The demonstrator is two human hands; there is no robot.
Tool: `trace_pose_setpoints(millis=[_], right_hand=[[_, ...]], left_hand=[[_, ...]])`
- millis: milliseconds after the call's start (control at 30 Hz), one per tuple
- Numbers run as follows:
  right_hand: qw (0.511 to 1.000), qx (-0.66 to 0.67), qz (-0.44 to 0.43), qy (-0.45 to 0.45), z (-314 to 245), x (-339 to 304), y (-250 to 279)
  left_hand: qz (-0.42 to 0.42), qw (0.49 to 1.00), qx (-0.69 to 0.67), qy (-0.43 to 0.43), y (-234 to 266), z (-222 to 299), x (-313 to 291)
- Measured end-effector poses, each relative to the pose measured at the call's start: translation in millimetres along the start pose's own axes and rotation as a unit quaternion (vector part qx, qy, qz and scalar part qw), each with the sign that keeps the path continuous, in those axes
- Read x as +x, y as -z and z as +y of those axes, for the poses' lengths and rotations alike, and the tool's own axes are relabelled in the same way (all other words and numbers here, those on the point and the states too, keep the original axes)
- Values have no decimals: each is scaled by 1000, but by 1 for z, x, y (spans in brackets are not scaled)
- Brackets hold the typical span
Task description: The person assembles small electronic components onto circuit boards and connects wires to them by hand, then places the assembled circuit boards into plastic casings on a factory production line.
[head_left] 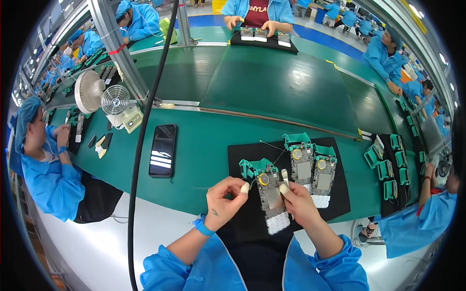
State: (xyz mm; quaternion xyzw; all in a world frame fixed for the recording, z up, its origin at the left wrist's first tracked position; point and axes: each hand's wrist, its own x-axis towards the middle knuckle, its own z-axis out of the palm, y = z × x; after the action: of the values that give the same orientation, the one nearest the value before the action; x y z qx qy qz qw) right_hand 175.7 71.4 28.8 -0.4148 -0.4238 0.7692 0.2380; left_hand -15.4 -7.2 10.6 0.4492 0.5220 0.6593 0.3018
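In front of me a grey circuit board (273, 199) hangs tilted over the near edge of a black mat (340, 167). It has a round yellow part, a silver square and a white lower end; a green plastic frame (260, 167) sits at its top. My left hand (226, 201) is closed in a pinch at the board's left side, a pale finger cot on it. What lies between those fingertips is too small to tell. My right hand (302, 206) grips a slim, flat-tipped metal tool (285, 176) at the board's right edge. Behind stand two similar boards (302, 167) with green frames.
A black phone (163, 151) lies to the left, with two fans (115, 100) beyond it. A black cable (145, 121) hangs down across the view. More green frames (385, 169) stand on a mat at the right. Co-workers (41, 160) sit on both sides and opposite.
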Motion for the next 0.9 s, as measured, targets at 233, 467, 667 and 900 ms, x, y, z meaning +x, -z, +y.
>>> trace_pose_setpoints(millis=[233,467,667,900], right_hand=[[999,-19,8,32,9,2,0],[985,-100,58,125,33,6,-2],[883,-323,116,321,27,5,1],[813,-409,78,407,3,2,-5]], left_hand=[[36,993,-105,48,-10,-3,-3],[-28,992,92,-79,-3,-5,-1],[-33,971,181,-155,-3,-7,5],[-155,914,298,-227,-1,7,29]])
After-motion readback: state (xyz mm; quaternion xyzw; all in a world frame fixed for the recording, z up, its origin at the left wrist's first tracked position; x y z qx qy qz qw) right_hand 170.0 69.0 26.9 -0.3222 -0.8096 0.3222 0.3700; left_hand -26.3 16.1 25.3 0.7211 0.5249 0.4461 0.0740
